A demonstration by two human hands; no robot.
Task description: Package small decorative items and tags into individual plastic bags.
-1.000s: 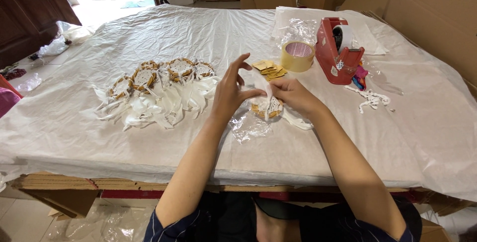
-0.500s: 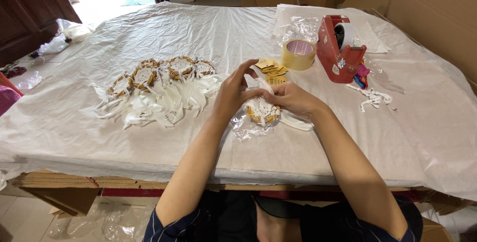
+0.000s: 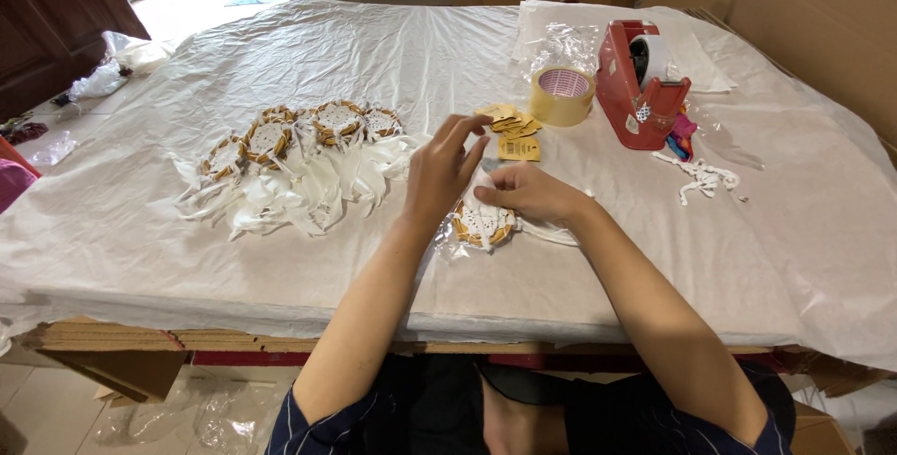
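A small round woven dreamcatcher (image 3: 482,224) with a tan rim and white web lies on the table inside a clear plastic bag (image 3: 448,242). My right hand (image 3: 529,194) rests on its upper edge and grips the white feathers and bag there. My left hand (image 3: 443,170) hovers just above and to the left, fingers bent, thumb and forefinger pinching at the white material beside my right fingers. Small yellow paper tags (image 3: 513,128) lie just beyond both hands.
A row of finished dreamcatchers with white feathers (image 3: 280,161) lies at left. A roll of tan tape (image 3: 561,95) and a red tape dispenser (image 3: 642,81) stand at the back right, with white scraps (image 3: 703,176) nearby. Cardboard boxes (image 3: 804,7) line the right side.
My left hand has gone from spread open to curled and pinching beside my right hand. The dreamcatcher has stayed under my right hand.
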